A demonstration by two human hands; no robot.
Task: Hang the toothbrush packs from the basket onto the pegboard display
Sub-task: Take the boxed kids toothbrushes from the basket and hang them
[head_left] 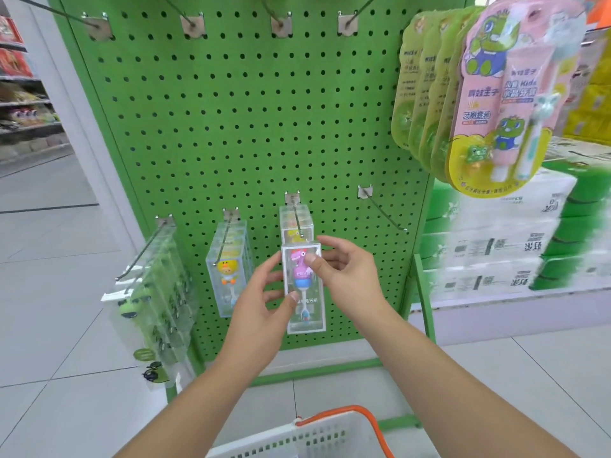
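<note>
Pegboard [231, 127] bright green, dotted with regular grid of dark holes; hook plates dull silver
Clear pack [303, 289] at lower centre: pink figure, blue collar, white handle seen inside
Clear packs [228, 269] left of it: yellow duck figure
Packs [148, 302] at lower left edge: green figures
Hanging cards [496, 94] at upper right corner: pink and yellow-green, green cartoon frog printed
Basket [297, 438] white, slotted, orange handle
Floor pale grey tile

We hold a clear plastic toothbrush pack with a pink figure [303, 289] upright in both hands, left hand [261, 305] and right hand [344, 272], before the green perforated pegboard [251, 127], above a white slotted basket with orange handle [317, 438].
</note>
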